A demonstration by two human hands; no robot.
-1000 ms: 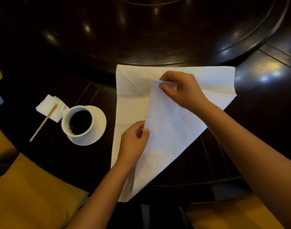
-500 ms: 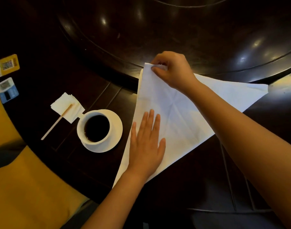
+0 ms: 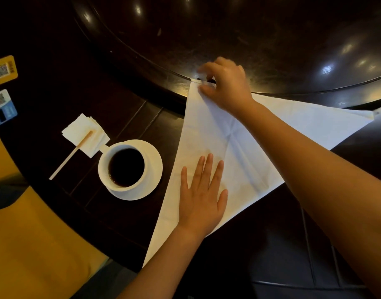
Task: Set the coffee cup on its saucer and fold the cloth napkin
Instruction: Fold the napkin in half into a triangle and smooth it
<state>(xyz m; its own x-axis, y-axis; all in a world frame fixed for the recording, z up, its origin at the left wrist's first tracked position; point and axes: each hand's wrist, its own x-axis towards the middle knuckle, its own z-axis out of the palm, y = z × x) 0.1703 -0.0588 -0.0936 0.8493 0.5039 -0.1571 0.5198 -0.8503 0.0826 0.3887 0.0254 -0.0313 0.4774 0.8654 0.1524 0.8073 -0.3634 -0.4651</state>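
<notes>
A white cloth napkin lies on the dark table, folded into a triangle. My right hand pinches its far corner at the edge of the raised round centre. My left hand lies flat with fingers spread on the napkin's near part. To the left, a white coffee cup full of black coffee stands on its white saucer, handle toward the far left.
A stack of paper napkins with a wooden stir stick lies left of the cup. Two small QR-code stands sit at the far left. A yellow seat cushion is at the lower left. The raised round turntable fills the far side.
My right hand has carried the napkin's corner across to the far corner, closing the triangle. My left hand let go of the fold and now lies flat on the cloth.
</notes>
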